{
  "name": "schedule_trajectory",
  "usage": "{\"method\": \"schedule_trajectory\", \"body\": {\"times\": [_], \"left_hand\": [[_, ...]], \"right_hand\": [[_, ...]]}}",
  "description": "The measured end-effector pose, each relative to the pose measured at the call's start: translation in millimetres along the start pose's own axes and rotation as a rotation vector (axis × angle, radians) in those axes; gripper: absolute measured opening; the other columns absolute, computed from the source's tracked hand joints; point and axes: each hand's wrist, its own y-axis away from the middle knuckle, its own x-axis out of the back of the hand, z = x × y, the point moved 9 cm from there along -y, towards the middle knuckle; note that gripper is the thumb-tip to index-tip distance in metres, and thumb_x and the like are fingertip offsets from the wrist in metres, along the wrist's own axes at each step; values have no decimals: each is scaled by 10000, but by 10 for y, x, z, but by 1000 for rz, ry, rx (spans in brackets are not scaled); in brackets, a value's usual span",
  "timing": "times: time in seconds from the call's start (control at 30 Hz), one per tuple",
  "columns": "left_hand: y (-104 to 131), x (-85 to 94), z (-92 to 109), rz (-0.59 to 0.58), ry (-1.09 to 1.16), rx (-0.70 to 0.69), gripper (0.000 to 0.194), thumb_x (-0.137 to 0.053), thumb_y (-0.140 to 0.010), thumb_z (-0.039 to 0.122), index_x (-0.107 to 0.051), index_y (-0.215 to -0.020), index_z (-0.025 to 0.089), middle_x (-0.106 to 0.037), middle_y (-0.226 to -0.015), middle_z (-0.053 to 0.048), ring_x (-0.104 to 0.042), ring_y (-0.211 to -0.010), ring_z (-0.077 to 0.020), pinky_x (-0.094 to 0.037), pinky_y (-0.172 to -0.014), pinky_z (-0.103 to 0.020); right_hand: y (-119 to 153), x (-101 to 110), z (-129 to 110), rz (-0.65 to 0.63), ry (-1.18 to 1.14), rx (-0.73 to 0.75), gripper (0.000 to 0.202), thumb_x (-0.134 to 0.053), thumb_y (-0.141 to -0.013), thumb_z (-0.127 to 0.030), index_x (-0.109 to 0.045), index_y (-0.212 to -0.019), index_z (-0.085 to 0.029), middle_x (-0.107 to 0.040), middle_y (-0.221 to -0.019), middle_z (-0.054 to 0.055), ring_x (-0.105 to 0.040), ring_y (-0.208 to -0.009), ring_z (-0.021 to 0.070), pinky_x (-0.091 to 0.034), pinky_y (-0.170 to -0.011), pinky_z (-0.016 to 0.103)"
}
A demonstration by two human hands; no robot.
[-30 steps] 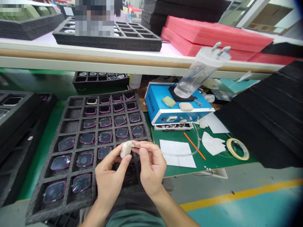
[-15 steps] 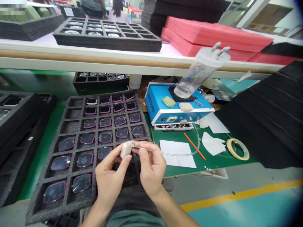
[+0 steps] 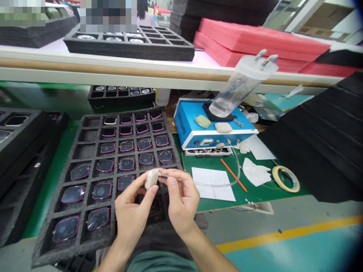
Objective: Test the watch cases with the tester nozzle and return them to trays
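Between the thumb and fingers of my left hand [image 3: 133, 207] is a small off-white watch case [image 3: 151, 178], held on edge. My right hand [image 3: 182, 198] pinches the end of a clear thin tube [image 3: 210, 184] against the top of that case. From there the tube curves right and up to the front of a blue box-shaped machine [image 3: 181, 122]. Under and left of my hands lies a black foam tray [image 3: 85, 149] with several purple-framed watch pieces [image 3: 102, 191] in its compartments. A clear cylinder [image 3: 231, 92] with liquid leans on the machine, near a green case [image 3: 203, 121] and a beige case [image 3: 223, 127].
White paper [image 3: 212, 184], an orange stick [image 3: 234, 175], crumpled tissue [image 3: 256, 172] and a tape roll [image 3: 286, 178] lie on the green mat. More foam trays [image 3: 22, 158] stand at the left. A shelf [image 3: 113, 77] with trays and pink foam [image 3: 261, 39] crosses the back.
The camera view has shifted very slightly. Both hands keep the same hold on the off-white case and the tube.
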Motion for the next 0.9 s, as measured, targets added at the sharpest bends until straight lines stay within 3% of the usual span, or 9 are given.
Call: {"method": "schedule_trajectory", "body": {"times": [0.9], "left_hand": [[-4, -12, -8, -12, 5, 33, 385, -857, -811, 356, -832, -1164, 205, -827, -1147, -86, -805, -846, -228, -672, -738, -283]], "right_hand": [[-3, 7, 12, 13, 42, -18, 103, -598, -1048, -255, -693, -1075, -226, -765, -1073, 69, -792, -1037, 193, -709, -857, 339]]}}
